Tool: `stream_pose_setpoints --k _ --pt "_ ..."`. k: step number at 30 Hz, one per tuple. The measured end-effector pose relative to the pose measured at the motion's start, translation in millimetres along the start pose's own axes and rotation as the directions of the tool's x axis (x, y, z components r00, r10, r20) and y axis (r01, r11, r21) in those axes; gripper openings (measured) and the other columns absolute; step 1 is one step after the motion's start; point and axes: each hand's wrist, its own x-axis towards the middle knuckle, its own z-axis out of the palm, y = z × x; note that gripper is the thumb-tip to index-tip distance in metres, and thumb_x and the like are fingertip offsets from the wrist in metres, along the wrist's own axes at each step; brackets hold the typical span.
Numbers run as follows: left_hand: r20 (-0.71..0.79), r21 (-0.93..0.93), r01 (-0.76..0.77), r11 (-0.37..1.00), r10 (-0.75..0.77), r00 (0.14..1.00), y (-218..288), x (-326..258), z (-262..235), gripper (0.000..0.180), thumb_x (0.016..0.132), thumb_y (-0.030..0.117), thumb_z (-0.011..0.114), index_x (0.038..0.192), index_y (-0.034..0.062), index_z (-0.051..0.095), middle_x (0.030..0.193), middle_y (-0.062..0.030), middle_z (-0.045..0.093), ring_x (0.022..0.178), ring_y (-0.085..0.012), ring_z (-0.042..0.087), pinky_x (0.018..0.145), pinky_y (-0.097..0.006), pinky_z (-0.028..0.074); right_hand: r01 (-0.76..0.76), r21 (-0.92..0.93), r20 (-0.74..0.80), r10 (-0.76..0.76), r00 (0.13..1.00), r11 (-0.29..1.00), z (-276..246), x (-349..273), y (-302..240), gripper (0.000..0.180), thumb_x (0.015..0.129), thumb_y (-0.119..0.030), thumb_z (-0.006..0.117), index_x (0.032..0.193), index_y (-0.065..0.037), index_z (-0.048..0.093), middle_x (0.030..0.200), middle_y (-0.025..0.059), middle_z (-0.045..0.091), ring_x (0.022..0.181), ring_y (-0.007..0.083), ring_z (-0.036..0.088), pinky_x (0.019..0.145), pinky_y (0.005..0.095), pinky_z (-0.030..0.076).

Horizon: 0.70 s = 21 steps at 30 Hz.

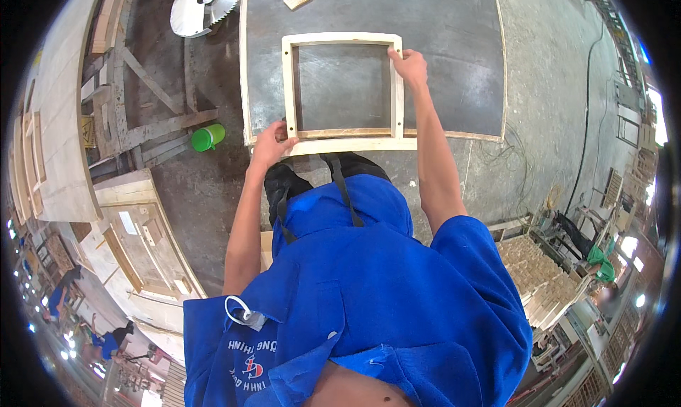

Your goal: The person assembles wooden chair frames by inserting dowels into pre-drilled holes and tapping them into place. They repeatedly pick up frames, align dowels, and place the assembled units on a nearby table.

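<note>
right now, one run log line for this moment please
left hand grips near-left corner of square pale wooden frame | right hand grips its far-right corner | frame flat on dark worktable

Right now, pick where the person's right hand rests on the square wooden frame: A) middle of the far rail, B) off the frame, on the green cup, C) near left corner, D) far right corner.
D: the right hand grips the wooden frame at its far right corner, while the left hand holds the near left corner.

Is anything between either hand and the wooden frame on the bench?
Nothing visible. The left hand grips the wooden frame at its near left corner and the right hand holds its far right corner; both touch it directly on the dark benchtop.
</note>
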Motion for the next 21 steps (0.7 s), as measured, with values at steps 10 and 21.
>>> stream_pose_setpoints --k 10,21 --pt "-0.088 0.168 0.006 0.986 0.009 0.996 5.9 -6.4 4.0 0.053 0.073 0.020 0.082 0.119 0.0052 0.062 0.108 -0.0135 0.070 0.105 -0.0263 0.066 0.089 -0.039 0.050 -0.089 0.177 0.016 0.087 0.996 0.980 11.5 22.6 10.7 0.054 0.083 -0.053 0.067 0.105 -0.003 0.071 0.098 0.0162 0.071 0.085 0.0275 0.068 0.078 0.0395 0.052" --pt "0.030 0.565 -0.448 0.693 0.525 0.850 101.5 -14.6 41.7 0.083 0.067 0.030 0.083 0.138 0.0129 0.044 0.135 -0.0225 0.046 0.125 -0.0391 0.045 0.105 -0.050 0.037 0.206 0.200 -0.212 -0.163 0.964 0.958 12.5 -25.5 33.7 0.043 0.088 -0.043 0.063 0.104 -0.003 0.066 0.100 0.0193 0.067 0.096 0.0373 0.063 0.081 0.0446 0.050"
